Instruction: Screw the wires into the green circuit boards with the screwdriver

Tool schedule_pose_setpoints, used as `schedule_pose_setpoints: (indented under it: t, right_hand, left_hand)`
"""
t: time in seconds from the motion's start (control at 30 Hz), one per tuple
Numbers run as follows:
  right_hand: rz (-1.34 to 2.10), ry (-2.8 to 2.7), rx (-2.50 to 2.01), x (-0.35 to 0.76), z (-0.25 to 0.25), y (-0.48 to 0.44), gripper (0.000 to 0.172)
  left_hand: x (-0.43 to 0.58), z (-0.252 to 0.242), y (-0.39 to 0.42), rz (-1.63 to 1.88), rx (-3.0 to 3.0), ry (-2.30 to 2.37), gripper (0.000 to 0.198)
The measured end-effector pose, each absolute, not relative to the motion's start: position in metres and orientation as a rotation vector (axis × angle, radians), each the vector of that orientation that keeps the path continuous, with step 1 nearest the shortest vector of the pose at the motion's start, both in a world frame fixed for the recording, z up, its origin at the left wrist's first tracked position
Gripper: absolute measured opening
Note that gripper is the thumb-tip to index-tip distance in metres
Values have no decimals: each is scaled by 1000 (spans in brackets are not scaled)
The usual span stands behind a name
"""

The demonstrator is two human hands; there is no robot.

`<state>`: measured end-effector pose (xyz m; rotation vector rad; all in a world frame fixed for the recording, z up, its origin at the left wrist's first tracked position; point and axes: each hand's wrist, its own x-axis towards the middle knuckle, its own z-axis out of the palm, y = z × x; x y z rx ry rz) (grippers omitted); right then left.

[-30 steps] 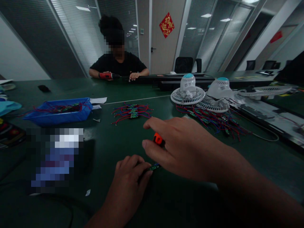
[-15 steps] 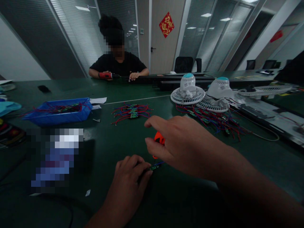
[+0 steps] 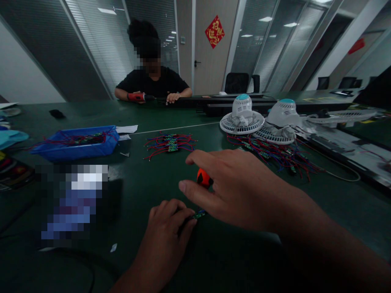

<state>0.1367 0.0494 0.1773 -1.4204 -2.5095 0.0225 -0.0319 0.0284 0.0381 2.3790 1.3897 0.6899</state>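
My left hand [image 3: 166,228] is curled low on the green table [image 3: 214,260], its fingertips pinching a small green circuit board [image 3: 200,214]. Just above it my right hand [image 3: 235,187] is wrapped round an orange-handled tool [image 3: 203,178], thumb stretched forward; most of the tool is hidden under the palm. A bundle of small boards with red and blue wires [image 3: 170,144] lies on the table beyond both hands.
A blue tray of wired boards [image 3: 76,142] sits at the left. Two white fan parts [image 3: 242,116] and a heap of wired boards [image 3: 275,156] are at the right. Across the table a person in black [image 3: 152,81] holds a red tool [image 3: 136,97].
My right hand dipped slightly, with the thumb sliding further left over the orange tool. The left hand stayed on the small board.
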Motion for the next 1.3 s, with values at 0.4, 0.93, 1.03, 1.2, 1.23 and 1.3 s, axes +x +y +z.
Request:
schedule_pose_setpoints:
  t: [0.4,0.93,1.03,1.2,1.23,1.3]
  right_hand:
    - [-35,-2505,-1440,139,175,54,35]
    - [-81,-2556,-1454,142,180,53,24]
    - [-71,-2551,-1469,144,178,57,24]
    - [53,-2522,-1453,148,173,66,28]
    - [74,-2515,-1449,149,172,67,29]
    - [103,-2513,-1432,150,171,71,30]
  left_hand:
    - [-31,38,29,695,2363,1397,18]
    - [-31,39,28,662,2355,1390,18]
    - [-31,38,28,668,2345,1400,17]
    - [-31,38,29,687,2353,1400,16]
    - [-31,38,29,684,2355,1399,17]
    - [-31,39,29,677,2358,1391,17]
